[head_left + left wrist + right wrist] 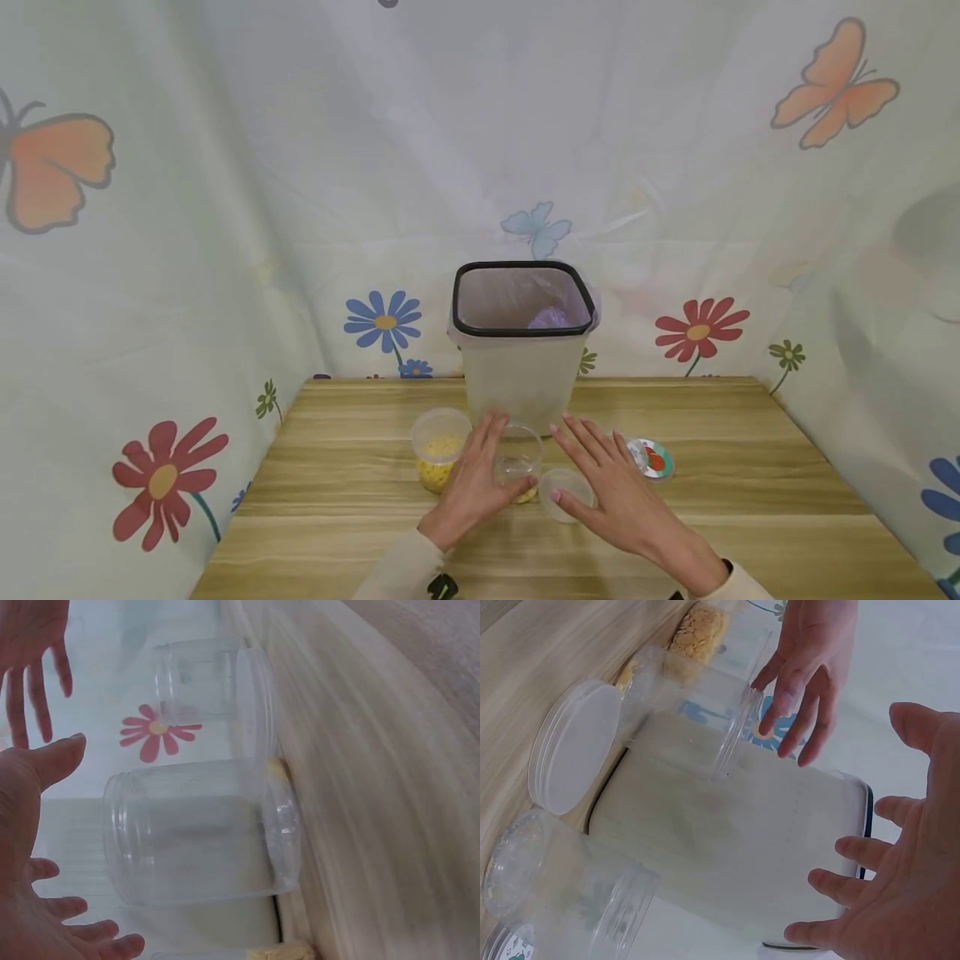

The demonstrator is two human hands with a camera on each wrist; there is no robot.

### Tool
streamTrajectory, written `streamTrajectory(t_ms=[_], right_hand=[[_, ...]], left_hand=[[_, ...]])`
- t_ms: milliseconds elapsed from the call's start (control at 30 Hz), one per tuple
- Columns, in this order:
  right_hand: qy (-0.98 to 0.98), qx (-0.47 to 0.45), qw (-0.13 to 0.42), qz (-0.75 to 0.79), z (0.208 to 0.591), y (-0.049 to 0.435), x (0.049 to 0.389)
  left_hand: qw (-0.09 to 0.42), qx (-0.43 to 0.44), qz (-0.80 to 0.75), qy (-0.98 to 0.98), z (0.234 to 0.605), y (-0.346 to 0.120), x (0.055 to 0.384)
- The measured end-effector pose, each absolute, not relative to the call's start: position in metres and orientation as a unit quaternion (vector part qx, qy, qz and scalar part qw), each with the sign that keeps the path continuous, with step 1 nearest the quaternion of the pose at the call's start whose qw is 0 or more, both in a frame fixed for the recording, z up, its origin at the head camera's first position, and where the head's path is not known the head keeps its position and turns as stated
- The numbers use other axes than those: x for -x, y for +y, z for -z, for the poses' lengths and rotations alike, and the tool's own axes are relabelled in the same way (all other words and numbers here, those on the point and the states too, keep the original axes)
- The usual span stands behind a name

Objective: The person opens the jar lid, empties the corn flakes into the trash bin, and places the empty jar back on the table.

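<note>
My left hand point(474, 482) hovers above the table with fingers extended, holding nothing, near an empty clear plastic jar point(195, 840). My right hand point(621, 500) is held up with its fingers spread, also holding nothing. Between the hands a white round lid point(577, 746) leans or stands by the jar; how it is supported is unclear. A second clear jar point(562, 877) is partly hidden behind my right hand in the head view. Left of my left hand stands a jar of yellow flakes point(437, 471).
A bin point(517, 379) with a black rim and a plastic liner stands behind the jars. Right of my right hand lies a round lid with a red and green label point(658, 460). Flower-printed curtains point(390, 167) enclose the wooden table point(337, 500).
</note>
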State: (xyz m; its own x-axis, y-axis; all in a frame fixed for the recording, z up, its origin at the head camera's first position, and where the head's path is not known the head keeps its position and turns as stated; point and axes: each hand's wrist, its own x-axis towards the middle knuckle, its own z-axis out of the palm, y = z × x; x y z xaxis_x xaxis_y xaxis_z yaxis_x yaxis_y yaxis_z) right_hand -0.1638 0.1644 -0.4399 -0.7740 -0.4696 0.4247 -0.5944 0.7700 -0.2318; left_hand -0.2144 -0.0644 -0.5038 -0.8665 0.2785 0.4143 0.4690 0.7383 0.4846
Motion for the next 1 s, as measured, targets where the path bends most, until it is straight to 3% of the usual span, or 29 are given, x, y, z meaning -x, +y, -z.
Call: streamTrajectory(t_ms=[467,1000], right_hand=[[-0.919,-0.291,0.175,-0.199,0.436,0.163,0.170],[-0.915,-0.305,0.187,-0.187,0.425,0.150,0.180]], left_hand=[[0.257,0.225,0.186,-0.921,0.487,-0.071,0.212],[0.240,0.187,0.170,-0.937,0.469,-0.099,0.210]])
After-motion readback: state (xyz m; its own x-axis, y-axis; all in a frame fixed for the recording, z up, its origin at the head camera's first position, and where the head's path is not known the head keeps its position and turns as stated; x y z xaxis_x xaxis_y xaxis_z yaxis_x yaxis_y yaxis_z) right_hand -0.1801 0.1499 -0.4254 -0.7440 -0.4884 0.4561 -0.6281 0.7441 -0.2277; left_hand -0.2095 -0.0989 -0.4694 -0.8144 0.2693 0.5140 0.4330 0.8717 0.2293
